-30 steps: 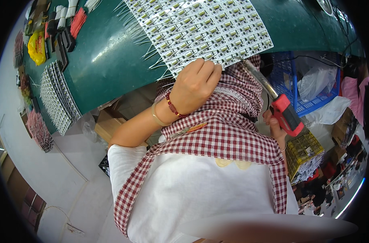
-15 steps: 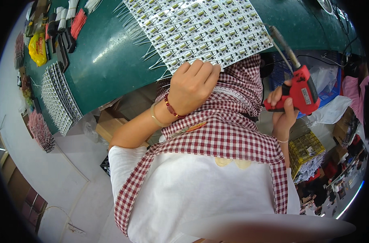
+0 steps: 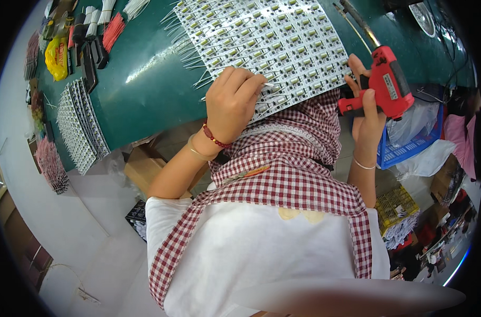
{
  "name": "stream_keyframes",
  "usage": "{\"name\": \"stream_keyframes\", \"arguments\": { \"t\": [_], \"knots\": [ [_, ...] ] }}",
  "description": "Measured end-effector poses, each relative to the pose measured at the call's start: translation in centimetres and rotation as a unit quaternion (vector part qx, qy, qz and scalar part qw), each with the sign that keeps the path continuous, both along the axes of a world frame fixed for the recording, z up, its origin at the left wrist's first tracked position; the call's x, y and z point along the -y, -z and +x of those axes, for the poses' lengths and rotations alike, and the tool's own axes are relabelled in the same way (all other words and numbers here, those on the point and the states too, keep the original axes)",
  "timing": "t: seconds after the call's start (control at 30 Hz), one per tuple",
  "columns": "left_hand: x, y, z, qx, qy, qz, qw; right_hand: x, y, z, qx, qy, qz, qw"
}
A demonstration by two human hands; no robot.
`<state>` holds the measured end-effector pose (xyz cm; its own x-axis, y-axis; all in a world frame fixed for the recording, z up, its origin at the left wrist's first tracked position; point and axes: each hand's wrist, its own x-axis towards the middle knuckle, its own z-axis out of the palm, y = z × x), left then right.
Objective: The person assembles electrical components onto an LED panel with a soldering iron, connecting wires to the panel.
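Note:
A large panel of small white circuit boards (image 3: 304, 63), each carrying a yellowish part, lies at the near edge of the table. Rows of white wires (image 3: 185, 45) stick out from its left side. Over the panel's lower left part is my left hand (image 3: 231, 98), closed, its fingertips pinching what looks like a thin white wire. My right hand (image 3: 366, 113) grips a red and black soldering gun (image 3: 384, 84) by its handle, just off the panel's right edge. The gun's metal tip and thin feed tube point up and left, above the table and apart from the boards.
More board panels (image 3: 82, 127) are stacked at the green table's (image 3: 140, 100) left edge. Behind them lie a yellow bag (image 3: 56, 58), black tools and red wire bundles (image 3: 114, 31). A round metal dish (image 3: 422, 20) sits far right; a blue crate (image 3: 409, 153) stands below.
My left hand has shifted left and a little down, off the panel's near edge. My right hand has risen with the soldering gun, whose tip has moved up and away from me.

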<state>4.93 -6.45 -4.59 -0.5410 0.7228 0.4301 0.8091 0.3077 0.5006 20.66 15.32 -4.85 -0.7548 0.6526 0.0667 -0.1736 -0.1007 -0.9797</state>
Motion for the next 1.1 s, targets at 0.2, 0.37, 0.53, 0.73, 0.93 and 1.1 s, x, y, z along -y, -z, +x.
{"name": "stream_keyframes", "arguments": {
  "t": [0.2, 0.37, 0.53, 0.73, 0.93, 1.1],
  "knots": [
    [1.0, 0.5, 0.0, 0.106, -0.032, 0.031, 0.993, 2.1, -0.7, -0.7, 0.005, 0.036, 0.022, 0.999],
    [3.0, 0.2, -0.6, 0.134, -0.068, 0.020, 0.988, 3.4, -1.4, -0.8, 0.004, 0.022, -0.005, 1.000],
    [5.6, -0.6, -0.9, 0.153, -0.080, -0.005, 0.985, 4.7, -1.5, -0.9, 0.049, -0.039, 0.014, 0.998],
    [6.7, -2.7, -2.3, 0.147, -0.103, -0.034, 0.983, 4.6, -2.0, -2.1, 0.056, -0.064, -0.021, 0.996],
    [5.0, -3.3, -5.5, 0.111, -0.066, 0.023, 0.991, 3.1, -3.7, -2.2, 0.043, -0.054, -0.047, 0.997],
    [3.2, -2.7, -11.3, 0.044, -0.074, 0.025, 0.996, 2.0, -6.1, -3.4, 0.074, -0.075, 0.040, 0.994]
  ]
}}
